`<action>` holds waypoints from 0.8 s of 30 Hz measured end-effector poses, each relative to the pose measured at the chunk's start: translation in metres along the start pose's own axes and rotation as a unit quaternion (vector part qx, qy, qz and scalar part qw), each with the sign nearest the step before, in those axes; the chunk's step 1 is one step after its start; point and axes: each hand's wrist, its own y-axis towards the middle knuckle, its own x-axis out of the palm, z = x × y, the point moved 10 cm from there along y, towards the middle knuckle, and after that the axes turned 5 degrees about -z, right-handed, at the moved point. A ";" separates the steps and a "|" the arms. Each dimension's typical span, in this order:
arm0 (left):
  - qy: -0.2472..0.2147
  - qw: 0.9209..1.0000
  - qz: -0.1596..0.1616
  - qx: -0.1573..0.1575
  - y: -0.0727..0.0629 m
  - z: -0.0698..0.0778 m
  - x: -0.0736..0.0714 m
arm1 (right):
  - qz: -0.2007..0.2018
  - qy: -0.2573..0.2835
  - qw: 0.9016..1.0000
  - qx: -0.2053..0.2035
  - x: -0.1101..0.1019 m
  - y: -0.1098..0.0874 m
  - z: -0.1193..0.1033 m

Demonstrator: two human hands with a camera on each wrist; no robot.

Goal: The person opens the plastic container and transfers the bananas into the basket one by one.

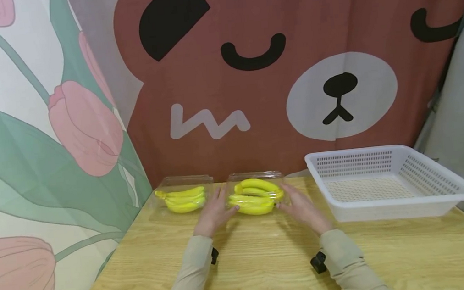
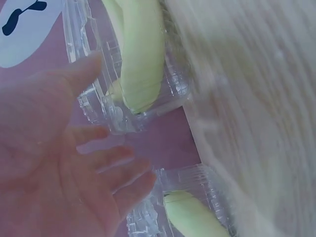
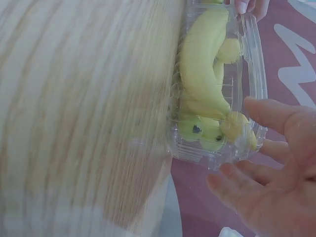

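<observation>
A clear plastic clamshell box (image 1: 273, 174) with several yellow bananas (image 1: 257, 198) inside stands at the back middle of the table. My left hand (image 1: 215, 214) is at its left end, fingers extended and thumb toward the box front. At the opposite end is my right hand (image 1: 303, 207), its thumb near the front corner. The right wrist view shows the right fingers (image 3: 242, 175) spread loosely beside the lidded box. A second clear box (image 1: 169, 182) holding bananas (image 1: 184, 200) sits just left of my left hand.
A white perforated plastic basket (image 1: 387, 211) stands at the right of the wooden table (image 1: 259, 262). Behind the table hangs a curtain with a bear print (image 1: 212, 160). A tulip-patterned curtain (image 1: 83, 199) hangs at the left.
</observation>
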 end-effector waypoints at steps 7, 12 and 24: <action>-0.061 0.998 -0.034 0.006 0.004 -0.008 0.010 | 0.011 0.006 1.000 0.008 0.000 0.001 -0.001; -0.137 0.990 -0.035 0.004 0.007 -0.013 0.011 | 0.020 0.007 1.000 0.001 0.000 0.001 -0.002; -0.173 0.983 -0.057 0.007 0.003 -0.009 0.008 | 0.031 0.008 0.999 -0.010 0.002 0.001 -0.004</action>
